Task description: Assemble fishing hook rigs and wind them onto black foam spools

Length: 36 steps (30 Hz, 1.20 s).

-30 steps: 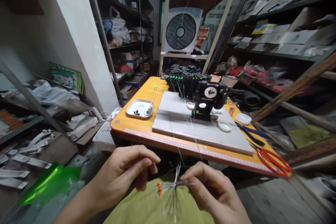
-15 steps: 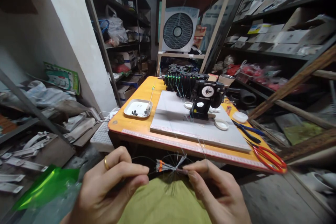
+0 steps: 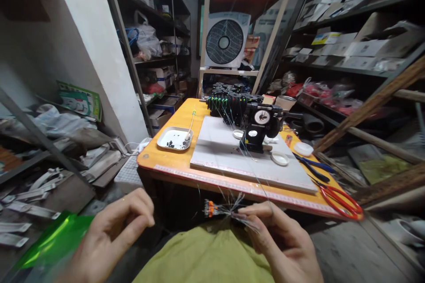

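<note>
My right hand (image 3: 279, 234) pinches a bundle of thin wire-like strands (image 3: 232, 212) over my lap. Small orange and dark pieces (image 3: 210, 208) sit at the bundle's left end, and loose strands fan out around its middle. My left hand (image 3: 122, 230) is to the left, apart from the bundle, its thumb and forefinger pressed together; whether a fine strand is between them is too small to tell. Thin lines run from my right hand's side up toward the black machine (image 3: 255, 124) with spools on the table.
On the orange table (image 3: 149, 152) are a white tray (image 3: 166, 141) of small black pieces, a grey board (image 3: 215, 154), round white lids (image 3: 280, 158), dark pliers (image 3: 312, 168) and red-handled scissors (image 3: 341, 201). Behind stand a fan (image 3: 226, 40) and loaded shelves.
My left hand has moved left and away from the bundle. My right hand still holds the bundle, which has shifted slightly right, with more strands showing by the fingers.
</note>
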Motion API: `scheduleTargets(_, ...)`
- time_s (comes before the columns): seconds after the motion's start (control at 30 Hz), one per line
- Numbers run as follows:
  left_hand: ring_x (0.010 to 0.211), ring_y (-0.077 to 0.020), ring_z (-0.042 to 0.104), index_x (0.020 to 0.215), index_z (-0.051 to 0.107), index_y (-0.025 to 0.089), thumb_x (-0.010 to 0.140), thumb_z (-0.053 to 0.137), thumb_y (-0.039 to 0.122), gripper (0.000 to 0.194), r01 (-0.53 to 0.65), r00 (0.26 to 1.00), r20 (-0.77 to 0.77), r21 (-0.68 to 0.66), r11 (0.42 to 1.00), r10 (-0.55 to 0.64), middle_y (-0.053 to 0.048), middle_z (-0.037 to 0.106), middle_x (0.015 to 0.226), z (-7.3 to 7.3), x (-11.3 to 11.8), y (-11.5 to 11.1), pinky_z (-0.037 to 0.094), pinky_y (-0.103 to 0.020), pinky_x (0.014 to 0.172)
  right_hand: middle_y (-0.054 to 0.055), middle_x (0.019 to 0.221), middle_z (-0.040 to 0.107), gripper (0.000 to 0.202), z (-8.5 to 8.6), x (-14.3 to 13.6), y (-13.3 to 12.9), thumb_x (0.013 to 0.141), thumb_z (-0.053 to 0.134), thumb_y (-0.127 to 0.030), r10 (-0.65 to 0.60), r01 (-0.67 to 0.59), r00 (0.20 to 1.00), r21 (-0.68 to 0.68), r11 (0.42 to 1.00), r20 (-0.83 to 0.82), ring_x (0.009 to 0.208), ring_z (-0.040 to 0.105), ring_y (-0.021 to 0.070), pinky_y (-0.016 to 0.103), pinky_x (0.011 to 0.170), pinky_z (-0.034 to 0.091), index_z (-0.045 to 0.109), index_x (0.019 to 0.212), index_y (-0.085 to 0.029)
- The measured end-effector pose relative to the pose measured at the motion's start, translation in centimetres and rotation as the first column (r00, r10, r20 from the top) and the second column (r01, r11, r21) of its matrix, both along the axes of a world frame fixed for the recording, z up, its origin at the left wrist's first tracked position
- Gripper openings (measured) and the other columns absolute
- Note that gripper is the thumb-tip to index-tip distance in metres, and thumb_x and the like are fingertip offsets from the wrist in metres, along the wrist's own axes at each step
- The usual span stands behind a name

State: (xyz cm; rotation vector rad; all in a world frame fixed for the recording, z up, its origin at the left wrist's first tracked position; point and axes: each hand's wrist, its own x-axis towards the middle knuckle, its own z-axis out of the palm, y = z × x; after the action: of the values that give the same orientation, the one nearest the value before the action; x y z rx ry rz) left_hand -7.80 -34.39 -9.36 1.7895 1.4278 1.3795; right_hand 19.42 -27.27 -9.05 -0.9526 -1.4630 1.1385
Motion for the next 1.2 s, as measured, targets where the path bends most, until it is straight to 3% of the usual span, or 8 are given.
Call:
scheduleTargets(0.1, 0.097, -0.0251, 0.058, 0.083, 0.065, 0.028, 0.095, 0.055, 0.026, 0.016, -0.171, 0.925, -0.342, 0.012, 0.985, 0.164, -0.003, 0.065, 0.092, 1.0, 0.8, -0.2, 0.043, -0.037, 0.086, -0.003, 0.056, 0.053, 0.033, 0.2, -0.2, -0.1, 0.087, 0.070, -0.054, 0.005, -0.005, 0.999, 0.011, 1.000, 0.037, 0.047, 0.044, 0.0086, 0.020, 0.046, 0.034, 0.075, 0.078, -0.023)
scheduleTargets(0.2, 0.124, -0.0330, 0.048, 0.097, 0.068, 0.031, 0.091, 0.056, 0.026, 0.015, -0.258, 0.854, -0.428, 0.145, 0.955, 0.296, -0.005, 0.069, 0.109, 1.5, 2.1, -0.1, 0.026, -0.051, 0.108, -0.003, 0.054, 0.049, 0.036, 0.5, -0.4, -0.3, 0.088, 0.068, -0.056, 0.001, -0.001, 0.998, 0.008, 1.000, 0.061, 0.047, 0.043, 0.0086, 0.020, 0.045, 0.033, 0.074, 0.078, -0.022)
scheduleTargets(0.37, 0.132, -0.0322, 0.053, 0.141, 0.050, 0.038, 0.089, 0.065, 0.046, 0.055, 0.030, 0.997, -0.058, -0.175, 0.984, -0.041, -0.006, 0.061, 0.141, 0.7, 3.2, 0.2, 0.042, -0.042, 0.109, -0.002, 0.055, 0.052, 0.035, 0.9, -0.7, -0.4, 0.088, 0.067, -0.054, 0.062, -0.062, 0.995, -0.004, 0.998, 0.083, 0.047, 0.043, 0.0099, 0.022, 0.045, 0.033, 0.075, 0.080, -0.021)
scheduleTargets(0.53, 0.100, -0.0230, 0.068, 0.110, 0.069, 0.031, 0.092, 0.064, 0.047, 0.025, 0.170, 0.952, 0.295, -0.265, 0.949, -0.089, -0.005, 0.074, 0.102, 1.0, 5.4, 1.5, 0.053, -0.028, 0.085, 0.000, 0.061, 0.058, 0.036, 0.6, -1.0, -0.4, 0.089, 0.067, -0.054, 0.117, -0.116, 0.991, -0.005, 0.993, 0.062, 0.051, 0.045, 0.0114, 0.025, 0.049, 0.033, 0.075, 0.080, -0.020)
scheduleTargets(0.73, 0.082, -0.0118, 0.067, 0.092, 0.071, 0.029, 0.093, 0.068, 0.026, 0.004, 0.030, 0.877, 0.481, -0.066, 0.997, 0.006, 0.003, 0.068, 0.087, 1.1, 6.9, 2.1, 0.053, -0.018, 0.077, -0.006, 0.061, 0.046, 0.060, -0.1, -1.4, -0.3, 0.082, 0.069, -0.068, 0.255, -0.277, 0.960, -0.244, 0.929, -0.117, 0.052, 0.037, 0.0084, 0.023, 0.052, 0.026, 0.070, 0.116, -0.019)
scheduleTargets(0.87, 0.081, -0.0124, 0.068, 0.092, 0.073, 0.029, 0.092, 0.068, 0.018, 0.012, -0.043, 0.883, 0.468, 0.036, 0.998, 0.021, 0.003, 0.069, 0.086, 1.0, 7.2, 1.8, 0.055, -0.020, 0.076, -0.003, 0.066, 0.047, 0.060, -0.2, -1.7, -0.5, 0.073, 0.074, -0.073, 0.288, -0.278, 0.958, -0.225, 0.934, 0.013, 0.059, 0.040, 0.0102, 0.025, 0.056, 0.030, 0.078, 0.098, -0.019)
scheduleTargets(1.0, 0.081, -0.0145, 0.067, 0.094, 0.074, 0.029, 0.089, 0.067, 0.008, 0.022, -0.130, 0.929, 0.367, 0.206, 0.970, 0.047, 0.002, 0.070, 0.085, 0.9, 7.6, 2.0, 0.055, -0.023, 0.074, -0.002, 0.056, 0.050, 0.057, 0.0, -1.8, -0.6, 0.085, 0.062, -0.072, 0.314, -0.288, 0.941, -0.193, 0.938, 0.124, 0.054, 0.044, 0.0102, 0.025, 0.055, 0.032, 0.071, 0.074, -0.017)
scheduleTargets(1.2, 0.088, -0.0219, 0.067, 0.107, 0.074, 0.031, 0.082, 0.065, -0.005, 0.045, -0.210, 0.977, 0.138, 0.445, 0.871, 0.165, 0.000, 0.076, 0.088, 0.1, 7.1, 2.5, 0.052, -0.038, 0.083, -0.004, 0.057, 0.049, 0.057, 0.1, -1.4, -0.4, 0.083, 0.064, -0.072, 0.417, -0.402, 0.909, -0.252, 0.880, 0.006, 0.050, 0.045, 0.0085, 0.023, 0.051, 0.030, 0.068, 0.076, -0.016)
